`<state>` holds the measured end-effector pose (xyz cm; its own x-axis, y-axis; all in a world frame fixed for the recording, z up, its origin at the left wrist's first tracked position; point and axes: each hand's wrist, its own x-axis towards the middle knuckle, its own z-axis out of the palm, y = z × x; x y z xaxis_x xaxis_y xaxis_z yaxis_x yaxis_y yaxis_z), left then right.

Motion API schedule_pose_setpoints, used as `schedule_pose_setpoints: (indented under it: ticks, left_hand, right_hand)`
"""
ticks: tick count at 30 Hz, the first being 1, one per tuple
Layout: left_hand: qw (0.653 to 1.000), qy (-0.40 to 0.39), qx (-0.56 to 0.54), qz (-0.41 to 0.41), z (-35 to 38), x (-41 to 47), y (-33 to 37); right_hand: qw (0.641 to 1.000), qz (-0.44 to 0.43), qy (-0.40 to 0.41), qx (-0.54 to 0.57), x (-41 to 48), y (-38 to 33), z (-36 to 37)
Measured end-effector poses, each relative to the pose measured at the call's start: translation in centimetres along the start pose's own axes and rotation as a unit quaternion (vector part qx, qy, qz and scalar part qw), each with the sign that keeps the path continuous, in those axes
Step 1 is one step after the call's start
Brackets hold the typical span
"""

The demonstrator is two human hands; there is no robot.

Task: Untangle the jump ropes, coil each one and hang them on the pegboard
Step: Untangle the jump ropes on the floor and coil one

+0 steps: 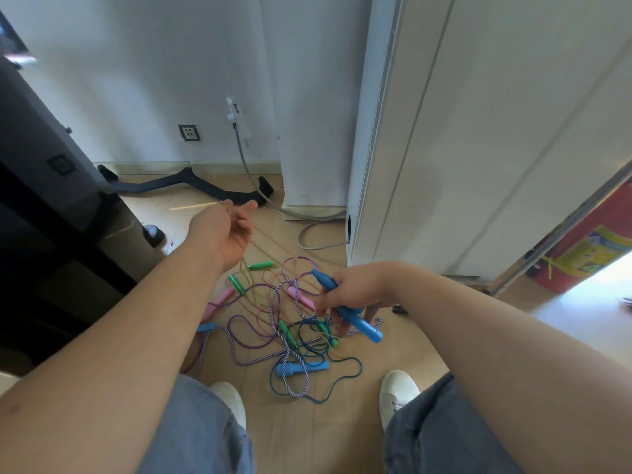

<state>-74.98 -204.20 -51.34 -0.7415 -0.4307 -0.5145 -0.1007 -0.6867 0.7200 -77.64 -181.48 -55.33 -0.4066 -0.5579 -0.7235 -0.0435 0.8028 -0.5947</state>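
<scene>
Handles (363, 328) of smooth blue plastic sit gripped in the right hand (355, 289); left hand (222, 231) half-curled, hold unclear.

A white wall (136, 80) fills twelve o'clock, with a socket (189, 132) and a grey cable (246, 165) running down to the beige tiled floor (328, 422). A tall white unit (478, 148) stands at two o'clock, dark furniture (41, 200) at nine. Daylight brightens four o'clock.

Too blurred at left hand (224, 234) and thin rope (273, 239) beside it to tell any grip, half hidden behind left forearm (136, 336) at pink handle (219, 299) and lone blue handle (207, 326), covered mid-length by right hand (355, 289) at blue handles (362, 328).
</scene>
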Motion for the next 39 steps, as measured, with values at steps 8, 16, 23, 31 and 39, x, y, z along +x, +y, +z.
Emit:
schedule_pose_setpoints:
  ticks: [8, 16, 23, 31, 39]
  left_hand:
    - [0.936, -0.017, 0.338, -0.096, -0.7, -0.5, -1.9]
    - [0.815, -0.177, 0.548, -0.061, 0.6, -1.7, -4.3]
    - [0.757, -0.264, 0.598, -0.006, 1.1, -2.4, -6.1]
    - [0.736, -0.267, 0.605, 0.145, 1.2, -2.4, -6.0]
    - [0.794, -0.194, 0.546, 0.182, 1.0, -1.6, -5.7]
  right_hand:
    - [0.995, -0.007, 0.067, 0.073, -0.9, 1.0, -1.6]
    - [0.99, -0.058, 0.09, 0.096, -0.5, 0.4, -1.6]
    - [0.983, -0.09, 0.024, 0.161, -0.8, -0.3, -1.8]
    - [0.973, -0.084, 0.0, 0.213, -1.6, -0.6, -1.6]
    - [0.979, -0.057, 0.033, 0.193, -1.9, -0.4, -1.7]
